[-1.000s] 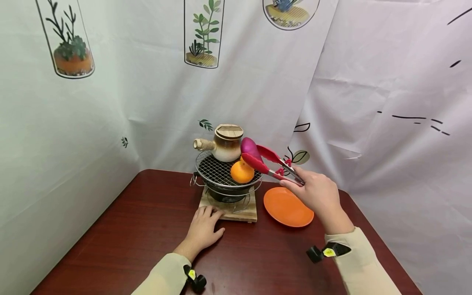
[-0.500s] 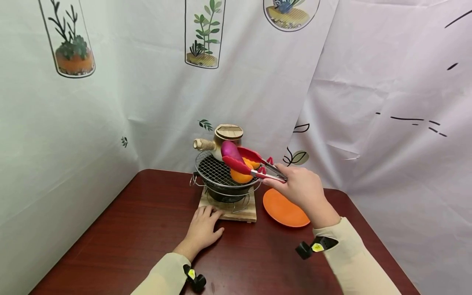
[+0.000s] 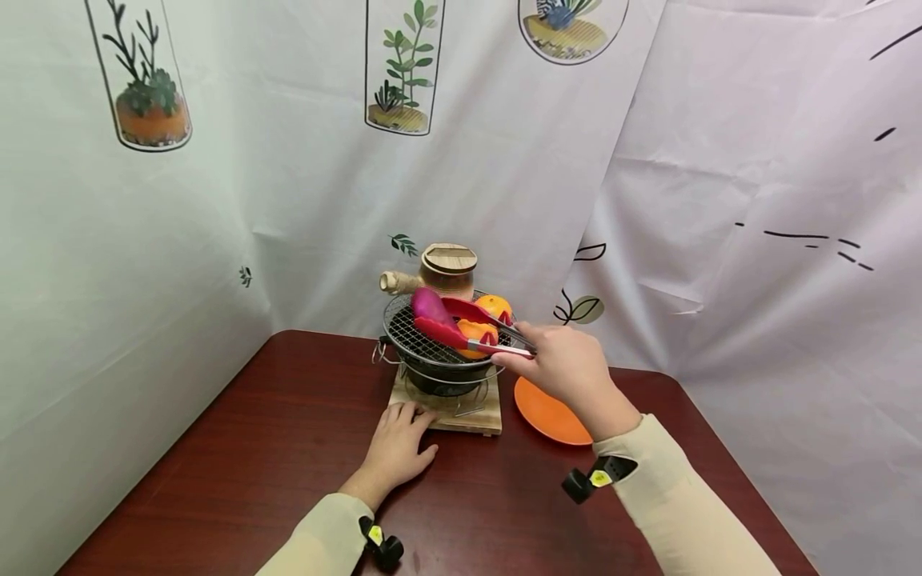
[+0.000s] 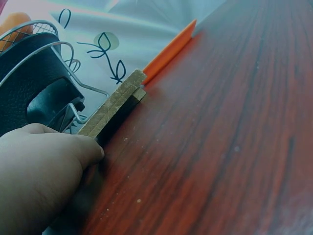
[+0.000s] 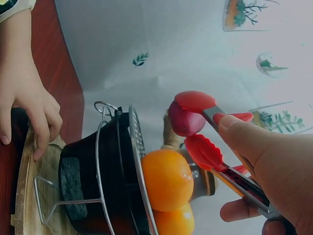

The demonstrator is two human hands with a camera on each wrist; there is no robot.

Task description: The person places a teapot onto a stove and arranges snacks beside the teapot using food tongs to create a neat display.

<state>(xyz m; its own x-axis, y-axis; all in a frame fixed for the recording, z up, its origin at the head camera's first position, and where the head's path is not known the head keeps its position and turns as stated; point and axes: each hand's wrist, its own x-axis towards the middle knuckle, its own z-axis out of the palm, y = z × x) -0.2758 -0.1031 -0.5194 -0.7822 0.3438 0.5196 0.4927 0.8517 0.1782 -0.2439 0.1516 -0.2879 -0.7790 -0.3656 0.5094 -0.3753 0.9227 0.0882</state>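
Observation:
My right hand [image 3: 565,364] grips metal tongs with red tips [image 3: 441,333]. Between those tips is a smooth, oblong purple vegetable [image 3: 428,304], held over the wire mesh [image 3: 402,328] of a round black grill [image 3: 439,382]. One orange [image 5: 167,180] sits on the mesh, partly covered by the tongs in the head view; another orange [image 3: 495,304] lies behind it. My left hand [image 3: 394,450] rests with relaxed fingers at the front left edge of the wooden board [image 3: 484,414] under the grill.
A clay teapot [image 3: 441,283] with a wooden lid and side handle stands at the back of the mesh. To the right of the grill lies an orange plate [image 3: 549,418], partly hidden by my right arm. Pale printed cloth hangs behind the dark red table [image 3: 252,448].
My right hand has moved left and slightly down, carrying the purple vegetable in the tongs from above the oranges to the mesh's left part. My left hand has stayed put.

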